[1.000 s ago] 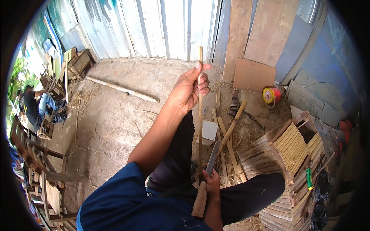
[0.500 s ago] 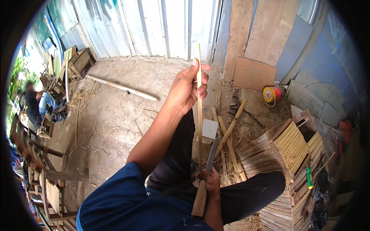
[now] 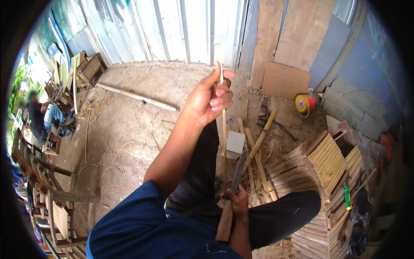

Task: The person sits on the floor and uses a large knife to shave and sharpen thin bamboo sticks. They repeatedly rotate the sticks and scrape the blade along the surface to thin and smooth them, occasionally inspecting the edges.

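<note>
- The knife [image 3: 233,190] is gripped by its wooden handle in the right hand [image 3: 236,202], fist closed tight, down by the lap, blade angled up against the strip.
- Probably best if the blade is kept shallow and pushed away from the body, so only thin shavings get taken off.
- The bamboo strip [image 3: 223,125] is held near upright, pinched near its top between thumb and curled fingers of the left hand [image 3: 209,97].
- It's thin, pale and straight.
- Beyond, split slats are stacked in a pile [image 3: 321,162].

**Strip and knife over the lap**

Your left hand [image 3: 210,98] pinches a thin bamboo strip [image 3: 224,129] upright. Your right hand [image 3: 236,202] grips a wooden-handled knife [image 3: 230,198], its blade against the strip. Stacked slats [image 3: 324,164] sit to your right, a yellow reel [image 3: 305,103] beyond.
</note>
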Motion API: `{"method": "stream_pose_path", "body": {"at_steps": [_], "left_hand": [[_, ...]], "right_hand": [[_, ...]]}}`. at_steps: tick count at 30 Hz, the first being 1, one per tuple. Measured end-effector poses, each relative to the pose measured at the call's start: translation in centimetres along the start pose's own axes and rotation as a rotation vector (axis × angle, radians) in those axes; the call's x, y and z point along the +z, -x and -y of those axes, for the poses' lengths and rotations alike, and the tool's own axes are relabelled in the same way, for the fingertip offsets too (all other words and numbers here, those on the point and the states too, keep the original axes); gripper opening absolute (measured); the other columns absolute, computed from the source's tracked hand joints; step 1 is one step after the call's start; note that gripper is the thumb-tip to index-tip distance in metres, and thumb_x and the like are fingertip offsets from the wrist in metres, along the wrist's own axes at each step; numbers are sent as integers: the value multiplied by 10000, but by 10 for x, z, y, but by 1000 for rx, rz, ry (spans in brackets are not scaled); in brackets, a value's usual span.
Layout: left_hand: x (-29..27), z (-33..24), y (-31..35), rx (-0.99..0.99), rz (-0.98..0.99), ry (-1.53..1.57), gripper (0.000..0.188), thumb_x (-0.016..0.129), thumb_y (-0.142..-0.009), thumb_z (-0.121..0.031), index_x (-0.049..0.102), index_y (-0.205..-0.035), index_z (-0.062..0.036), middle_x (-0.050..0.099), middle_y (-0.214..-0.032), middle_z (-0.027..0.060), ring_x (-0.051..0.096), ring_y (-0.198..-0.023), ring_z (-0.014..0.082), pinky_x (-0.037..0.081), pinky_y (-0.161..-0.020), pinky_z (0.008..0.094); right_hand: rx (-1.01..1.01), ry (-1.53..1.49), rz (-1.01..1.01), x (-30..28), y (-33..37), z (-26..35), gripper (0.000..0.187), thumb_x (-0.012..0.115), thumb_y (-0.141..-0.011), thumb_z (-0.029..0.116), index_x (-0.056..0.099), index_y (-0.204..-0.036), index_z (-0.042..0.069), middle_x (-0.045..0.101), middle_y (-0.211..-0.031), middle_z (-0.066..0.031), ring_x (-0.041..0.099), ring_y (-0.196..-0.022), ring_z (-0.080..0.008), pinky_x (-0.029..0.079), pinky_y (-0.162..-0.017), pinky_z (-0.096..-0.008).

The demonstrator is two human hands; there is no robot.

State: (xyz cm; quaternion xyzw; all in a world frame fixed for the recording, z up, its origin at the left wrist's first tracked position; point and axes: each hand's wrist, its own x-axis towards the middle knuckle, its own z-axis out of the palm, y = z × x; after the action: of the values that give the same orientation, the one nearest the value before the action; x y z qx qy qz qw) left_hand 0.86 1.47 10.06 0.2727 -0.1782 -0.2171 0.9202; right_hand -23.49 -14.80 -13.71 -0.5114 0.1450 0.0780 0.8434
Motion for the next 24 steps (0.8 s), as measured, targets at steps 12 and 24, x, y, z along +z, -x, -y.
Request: {"method": "stream_pose_path", "body": {"at_steps": [12,24], "left_hand": [[24,-5,23,556,38,-335,511,334,-1118,-411,641,-998,-20,376,-559,-43,320,-399,59,308,-359,212],[11,-14,53,709,2,-334,456,361,-1116,-383,647,-1011,-43,365,-595,-24,310,-465,81,309,-409,226]], "right_hand": [[-42,10,-287,-10,0,-17,267,691,-943,80,647,-1180,-36,673,-994,-37,637,-924,-125,494,-870,-277],[-41,-178,-372,-8,61,-1,611,630,-959,48,365,-1506,-13,609,-1057,-58,620,-920,-140,516,-828,-270]]}}
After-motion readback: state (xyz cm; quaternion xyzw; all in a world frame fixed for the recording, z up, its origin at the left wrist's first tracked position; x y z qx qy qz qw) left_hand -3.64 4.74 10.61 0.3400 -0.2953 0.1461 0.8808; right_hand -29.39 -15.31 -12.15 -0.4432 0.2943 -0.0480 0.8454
